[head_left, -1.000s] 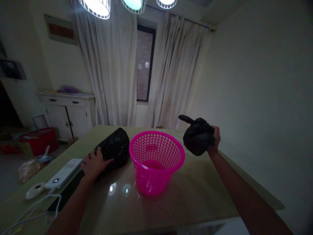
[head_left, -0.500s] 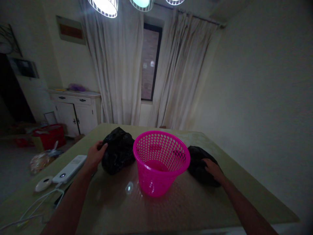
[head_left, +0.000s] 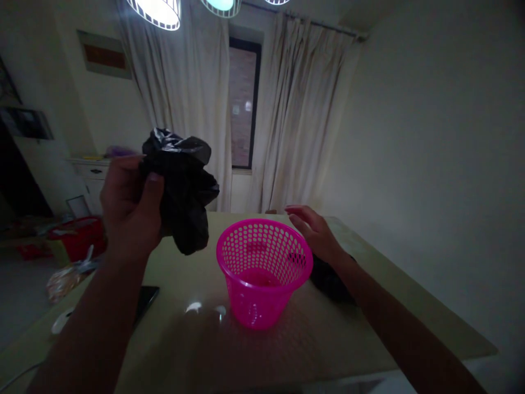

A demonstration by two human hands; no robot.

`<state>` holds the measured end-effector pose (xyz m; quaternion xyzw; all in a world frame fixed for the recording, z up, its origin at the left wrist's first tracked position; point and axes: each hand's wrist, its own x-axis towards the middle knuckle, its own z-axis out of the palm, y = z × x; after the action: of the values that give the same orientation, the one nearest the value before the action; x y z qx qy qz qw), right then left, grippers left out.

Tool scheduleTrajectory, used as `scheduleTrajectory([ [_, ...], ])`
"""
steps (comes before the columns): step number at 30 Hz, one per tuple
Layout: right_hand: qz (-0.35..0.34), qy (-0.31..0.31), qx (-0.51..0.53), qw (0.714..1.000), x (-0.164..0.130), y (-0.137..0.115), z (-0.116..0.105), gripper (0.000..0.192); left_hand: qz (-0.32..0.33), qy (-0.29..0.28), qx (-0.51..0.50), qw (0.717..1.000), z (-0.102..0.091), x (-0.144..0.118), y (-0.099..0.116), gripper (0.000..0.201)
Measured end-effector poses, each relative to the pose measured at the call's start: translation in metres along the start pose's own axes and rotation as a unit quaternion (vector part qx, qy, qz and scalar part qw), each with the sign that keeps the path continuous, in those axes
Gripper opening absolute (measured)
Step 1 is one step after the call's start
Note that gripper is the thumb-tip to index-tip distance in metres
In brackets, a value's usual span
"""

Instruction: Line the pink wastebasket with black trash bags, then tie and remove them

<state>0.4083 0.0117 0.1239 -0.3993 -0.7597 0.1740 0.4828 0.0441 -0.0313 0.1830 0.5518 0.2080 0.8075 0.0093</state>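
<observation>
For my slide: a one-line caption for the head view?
Left hand lifts a crumpled black bag beside a pink basket; right hand hovers open.

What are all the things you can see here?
crumpled black plastic bag: 1, black, held up left of the basket
pink perforated plastic basket: 1, pink, table middle
second black plastic bag: 1, black, on the table right of the basket
glossy beige table: 1, beige
dark flat phone: 1, black, table left
white cabinet: 1, white, far left wall
left hand: gripping the raised bag
right hand: open, over the basket's rim
</observation>
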Motion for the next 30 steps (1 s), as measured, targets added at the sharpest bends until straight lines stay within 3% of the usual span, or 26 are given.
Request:
scheduleTrajectory([
  [4, 0.096, -0.068, 0.183, 0.976, 0.019, -0.019, 0.045, 0.061, 0.016, -0.04, -0.159, 0.986, 0.031, 0.006, 0.046, 0.039],
  [9, 0.226, -0.145, 0.378, 0.886, 0.027, -0.023, 0.072, 0.064, -0.018, -0.055, -0.178, 0.982, 0.044, -0.002, 0.071, 0.045],
  [11, 0.21, -0.133, 0.411, 0.877, 0.026, -0.024, 0.072, 0.06, -0.062, -0.048, -0.177, 0.981, 0.043, -0.006, 0.069, 0.044],
  [13, 0.165, -0.051, 0.414, 0.894, 0.023, -0.023, 0.061, 0.059, -0.127, -0.042, -0.189, 0.973, 0.039, -0.01, 0.061, 0.041],
  [16, 0.095, 0.082, 0.279, 0.952, 0.018, -0.019, 0.024, 0.067, -0.208, -0.023, -0.185, 0.96, 0.029, -0.017, 0.041, 0.032],
  [17, 0.079, 0.093, 0.188, 0.975, 0.016, -0.018, 0.009, 0.068, -0.229, -0.013, -0.167, 0.959, 0.025, -0.02, 0.034, 0.03],
  [19, 0.067, 0.041, -0.033, 0.996, 0.01, -0.018, -0.02, 0.06, -0.267, -0.015, -0.101, 0.958, 0.015, -0.03, 0.019, 0.032],
  [21, 0.098, -0.061, -0.244, 0.963, 0.001, -0.018, -0.036, 0.044, -0.298, -0.064, -0.012, 0.953, 0.007, -0.045, 0.007, 0.047],
  [23, 0.152, -0.148, -0.376, 0.902, -0.008, -0.018, -0.039, 0.036, -0.305, -0.124, 0.045, 0.943, 0.0, -0.062, -0.001, 0.074],
  [24, 0.175, -0.172, -0.405, 0.881, -0.013, -0.017, -0.037, 0.038, -0.303, -0.149, 0.051, 0.94, -0.003, -0.071, -0.002, 0.082],
  [26, 0.19, -0.194, -0.402, 0.874, -0.022, -0.013, -0.033, 0.049, -0.301, -0.197, 0.03, 0.933, -0.011, -0.087, 0.001, 0.074],
  [28, 0.183, -0.195, -0.334, 0.904, -0.029, -0.006, -0.034, 0.062, -0.33, -0.221, -0.001, 0.918, -0.021, -0.103, 0.008, 0.045],
  [30, 0.183, -0.182, -0.229, 0.939, -0.035, 0.003, -0.04, 0.074, -0.384, -0.216, 0.007, 0.897, -0.034, -0.12, 0.014, 0.034],
])
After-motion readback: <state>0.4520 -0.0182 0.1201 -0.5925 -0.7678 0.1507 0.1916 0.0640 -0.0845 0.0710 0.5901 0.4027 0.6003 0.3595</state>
